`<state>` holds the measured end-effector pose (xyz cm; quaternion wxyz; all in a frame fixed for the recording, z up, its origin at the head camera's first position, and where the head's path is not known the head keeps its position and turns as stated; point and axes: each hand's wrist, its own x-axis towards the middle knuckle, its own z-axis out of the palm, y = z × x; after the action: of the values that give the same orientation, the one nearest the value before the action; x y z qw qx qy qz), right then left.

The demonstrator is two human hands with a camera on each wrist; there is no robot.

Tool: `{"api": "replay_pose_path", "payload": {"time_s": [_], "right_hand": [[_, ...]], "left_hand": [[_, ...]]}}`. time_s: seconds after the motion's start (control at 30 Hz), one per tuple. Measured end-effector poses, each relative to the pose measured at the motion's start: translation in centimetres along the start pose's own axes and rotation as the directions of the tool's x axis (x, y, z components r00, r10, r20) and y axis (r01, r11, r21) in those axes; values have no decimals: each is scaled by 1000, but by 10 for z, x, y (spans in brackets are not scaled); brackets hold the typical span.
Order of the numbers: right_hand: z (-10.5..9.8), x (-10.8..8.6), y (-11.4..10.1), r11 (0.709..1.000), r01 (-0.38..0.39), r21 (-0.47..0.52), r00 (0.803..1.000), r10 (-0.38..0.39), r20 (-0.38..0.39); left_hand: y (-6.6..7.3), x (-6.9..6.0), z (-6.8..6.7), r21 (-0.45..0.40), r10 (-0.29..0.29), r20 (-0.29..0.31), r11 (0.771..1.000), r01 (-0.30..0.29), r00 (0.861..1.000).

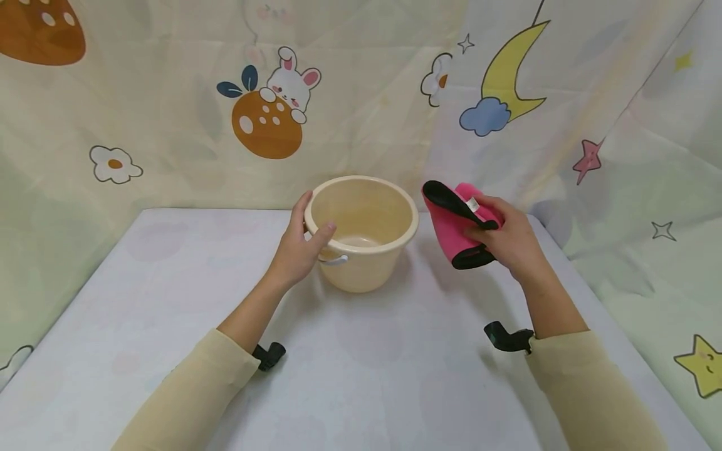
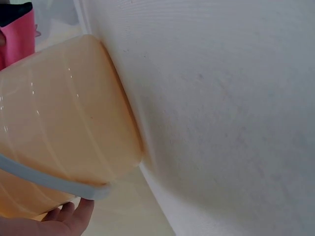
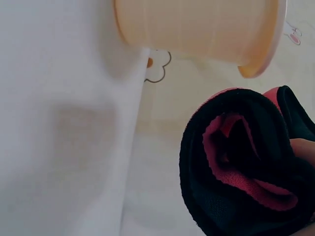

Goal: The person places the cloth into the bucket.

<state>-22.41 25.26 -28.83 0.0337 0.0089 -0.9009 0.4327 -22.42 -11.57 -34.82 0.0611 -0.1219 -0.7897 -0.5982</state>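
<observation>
A cream plastic bucket (image 1: 361,266) stands upright on the white table, its grey handle (image 2: 54,182) hanging down the side. My left hand (image 1: 299,247) grips its rim from the left, thumb over the edge and fingers along the outer wall. To the right of the bucket, my right hand (image 1: 507,241) holds a folded pink cloth (image 1: 445,228) with black edging up above the table. A small white label shows on this cloth. In the right wrist view the cloth (image 3: 236,162) is rolled in layers, and much of the right hand is out of frame.
The white-covered table (image 1: 366,376) ends close behind the bucket. A printed curtain (image 1: 186,94) hangs at the back and sides. Black curved devices (image 1: 507,338) stick out at both sleeve cuffs.
</observation>
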Motion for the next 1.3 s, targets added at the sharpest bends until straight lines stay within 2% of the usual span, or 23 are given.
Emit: {"api": "replay_pose_path", "payload": {"time_s": [0.4,0.7,0.83,1.0,1.17,1.3], "right_hand": [[-10,-1,-30,1000,22,15,1000,-22,-13],[-11,-3,-58,997,82,16,997,-82,-16],[-8,-2,-69,995,103,9,995,-103,-12],[-5,1,-83,988,155,6,988,-155,20],[3,0,-95,979,192,69,978,-197,64],[14,3,-103,973,184,139,974,-200,109]], "left_hand": [[-1,1,-1,16,-3,10,1000,3,1000],[0,0,-1,20,-17,6,1000,17,1000],[-2,1,-3,-5,-17,25,1000,17,1000],[-3,3,-4,-36,-8,42,999,10,999],[-2,4,-5,-10,-11,49,1000,12,999],[-2,3,-6,-10,-29,44,1000,30,999]]}}
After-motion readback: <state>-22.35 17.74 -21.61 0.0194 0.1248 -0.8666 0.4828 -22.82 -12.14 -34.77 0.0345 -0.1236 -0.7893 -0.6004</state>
